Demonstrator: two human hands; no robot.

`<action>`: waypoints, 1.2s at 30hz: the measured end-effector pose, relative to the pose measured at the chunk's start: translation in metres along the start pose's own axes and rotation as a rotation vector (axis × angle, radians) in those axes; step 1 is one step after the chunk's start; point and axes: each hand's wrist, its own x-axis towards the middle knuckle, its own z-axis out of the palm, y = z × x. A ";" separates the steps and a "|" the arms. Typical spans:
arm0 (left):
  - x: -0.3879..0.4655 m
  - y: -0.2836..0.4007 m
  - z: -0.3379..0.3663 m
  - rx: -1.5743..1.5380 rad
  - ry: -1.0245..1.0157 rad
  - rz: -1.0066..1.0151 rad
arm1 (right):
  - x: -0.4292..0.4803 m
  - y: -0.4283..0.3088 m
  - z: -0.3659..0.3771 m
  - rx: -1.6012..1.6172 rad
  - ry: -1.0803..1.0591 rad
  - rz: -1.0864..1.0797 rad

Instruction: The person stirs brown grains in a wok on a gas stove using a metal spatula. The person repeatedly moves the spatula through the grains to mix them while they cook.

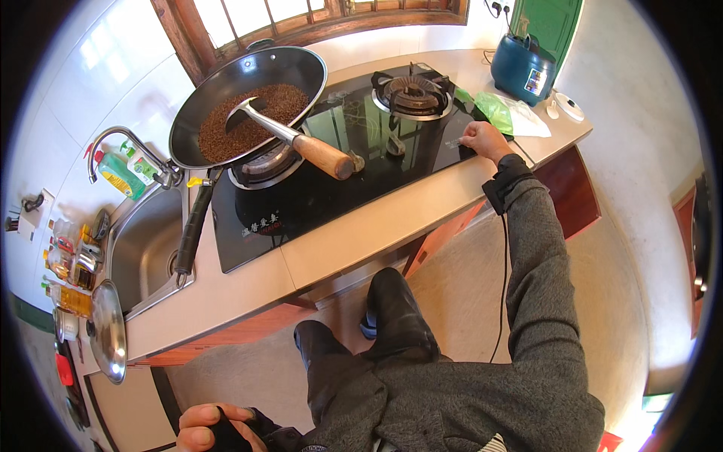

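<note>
A black wok (245, 107) sits on the left burner of the black glass gas hob (339, 203), with small brown grains or seeds (226, 133) inside. Across its rim rests a metal ladle (271, 124), bowl in the grains, wooden handle over the hob. My right hand (484, 140) is at the hob's right front edge, fingers curled, close to a green and white plastic bag (511, 116); whether anything is between the fingertips I cannot tell. Low in the view, my left hand (217, 429) is curled around a black object (229, 435), not clearly identifiable.
A sink (147, 254) with a curved tap (127, 133) lies left of the hob. Bottles (73, 299) and an upright metal lid (107, 333) stand beyond it. The right burner (412, 96) holds nothing. A blue appliance (522, 68) and a white lid (569, 107) are at the back right.
</note>
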 end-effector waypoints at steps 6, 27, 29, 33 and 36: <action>-0.002 -0.010 -0.005 -0.083 -0.027 -0.001 | 0.005 0.009 0.006 -0.046 0.038 -0.059; -0.012 -0.011 -0.009 -0.048 -0.018 -0.002 | -0.002 0.025 0.000 0.356 -0.141 0.007; -0.017 -0.013 -0.014 -0.100 -0.021 -0.026 | -0.001 0.027 0.000 0.330 -0.152 0.011; -0.022 -0.017 -0.028 -0.030 0.018 -0.109 | -0.001 0.028 0.001 0.308 -0.115 -0.008; -0.022 -0.013 -0.033 -0.089 0.024 -0.259 | -0.001 0.027 0.002 0.321 -0.112 -0.003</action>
